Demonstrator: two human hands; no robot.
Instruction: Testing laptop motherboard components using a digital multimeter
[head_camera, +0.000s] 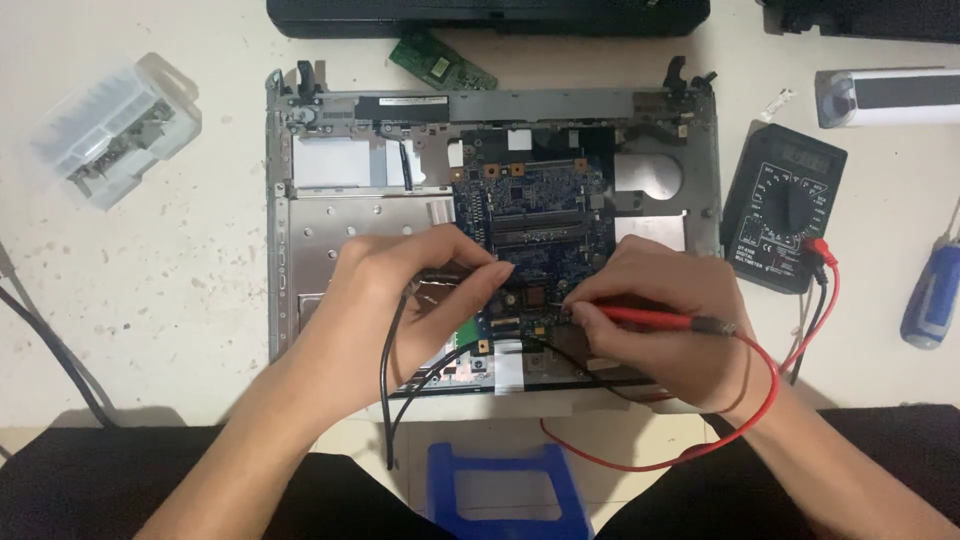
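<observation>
An opened laptop base (330, 215) lies on the table with its blue circuit board (535, 205) exposed. My right hand (665, 310) pinches a red test probe (650, 319), its tip on the lower part of the board. My left hand (400, 290) is closed around a black probe, mostly hidden under the fingers, with its black lead (386, 390) hanging toward me. The fingertips of both hands meet near the board's lower middle. A red lead (770, 400) loops from the red probe to a black multimeter (782, 205) at the right.
A clear plastic parts box (110, 130) sits far left. A small green circuit board (442, 62) and a black case (490, 15) lie at the back. At the right are a white device (885, 97) and a blue-handled screwdriver (932, 295). A blue plastic stool (505, 490) stands below the table edge.
</observation>
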